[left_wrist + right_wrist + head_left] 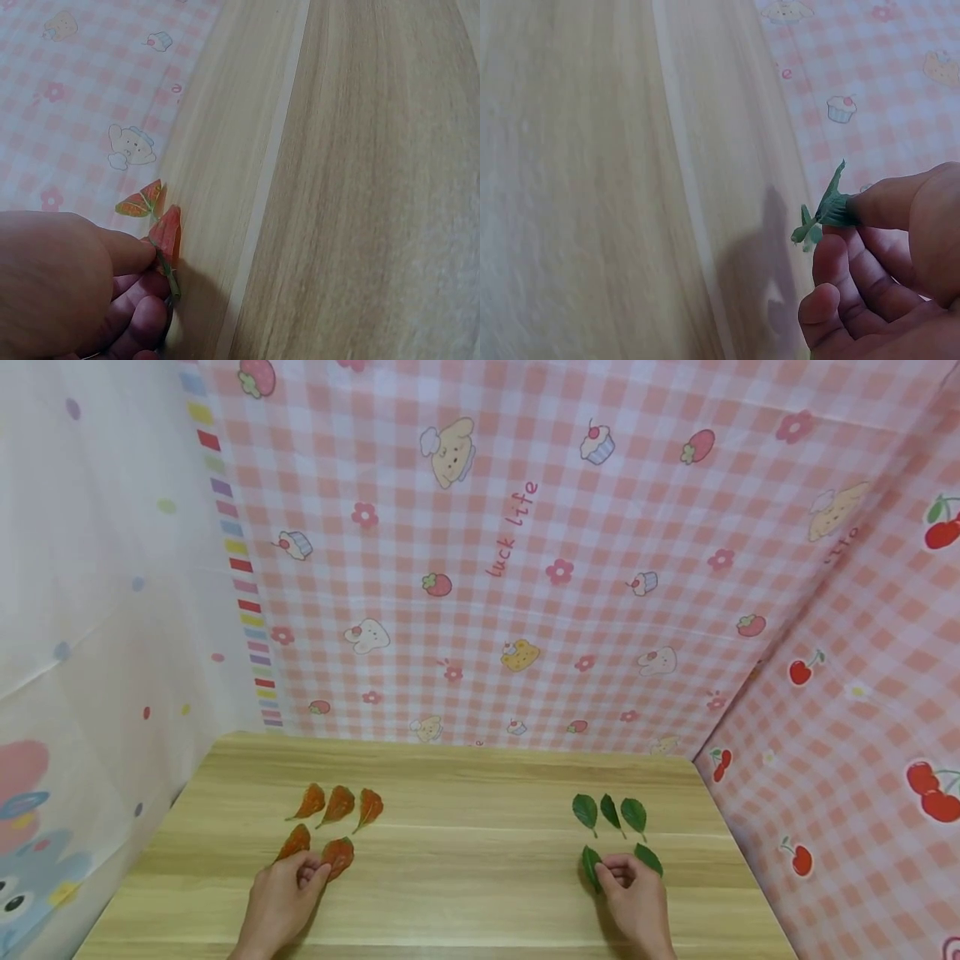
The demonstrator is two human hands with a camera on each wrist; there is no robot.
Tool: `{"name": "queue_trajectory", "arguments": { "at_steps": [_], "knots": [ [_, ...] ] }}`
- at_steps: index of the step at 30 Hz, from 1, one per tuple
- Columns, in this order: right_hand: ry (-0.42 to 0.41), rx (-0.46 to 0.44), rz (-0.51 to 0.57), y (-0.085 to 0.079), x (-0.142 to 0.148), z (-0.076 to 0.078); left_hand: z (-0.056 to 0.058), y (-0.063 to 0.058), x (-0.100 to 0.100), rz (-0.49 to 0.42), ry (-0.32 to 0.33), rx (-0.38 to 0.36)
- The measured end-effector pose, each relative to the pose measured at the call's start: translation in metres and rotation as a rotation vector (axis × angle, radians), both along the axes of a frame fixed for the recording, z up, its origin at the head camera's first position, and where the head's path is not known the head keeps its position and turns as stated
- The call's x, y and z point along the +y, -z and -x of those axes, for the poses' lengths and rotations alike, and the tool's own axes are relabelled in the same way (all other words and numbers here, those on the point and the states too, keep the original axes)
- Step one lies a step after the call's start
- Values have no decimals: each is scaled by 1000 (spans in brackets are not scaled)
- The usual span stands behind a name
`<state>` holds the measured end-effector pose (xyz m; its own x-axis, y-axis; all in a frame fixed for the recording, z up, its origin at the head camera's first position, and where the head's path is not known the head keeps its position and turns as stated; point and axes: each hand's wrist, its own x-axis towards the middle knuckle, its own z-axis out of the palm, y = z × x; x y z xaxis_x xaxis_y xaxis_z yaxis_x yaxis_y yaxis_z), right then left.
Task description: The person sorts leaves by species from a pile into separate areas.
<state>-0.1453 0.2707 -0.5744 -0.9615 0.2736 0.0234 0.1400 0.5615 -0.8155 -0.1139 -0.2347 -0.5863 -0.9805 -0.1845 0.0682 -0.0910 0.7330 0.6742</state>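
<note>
My left hand [281,897] pinches an orange-red leaf [339,855] between thumb and fingers; in the left wrist view the leaf [166,231] shows its green stem pointing down. Another orange leaf [296,841] lies just beyond that hand, partly hidden by it. On the other side, my right hand [636,902] pinches a green leaf [590,867], whose short stem sticks out in the right wrist view, the leaf [835,208] standing tilted up. A second green leaf [649,859] shows behind the right hand's knuckles.
A row of three orange leaves [340,804] lies farther back on the left of the wooden table [472,893]. Three green leaves [585,811] form a row on the right. Patterned cloth [480,610] hangs behind the table and along both sides.
</note>
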Motion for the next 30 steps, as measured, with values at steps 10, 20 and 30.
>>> {"name": "queue_trajectory", "arguments": {
  "at_steps": [10,20,30],
  "knots": [
    [22,3,-20,-1,14,1,0,0,1,14,-11,8],
    [54,12,-30,0,26,4,0,0,2,17,-5,19],
    [60,73,-124,2,27,7,-1,1,1,9,-2,18]
  ]
}}
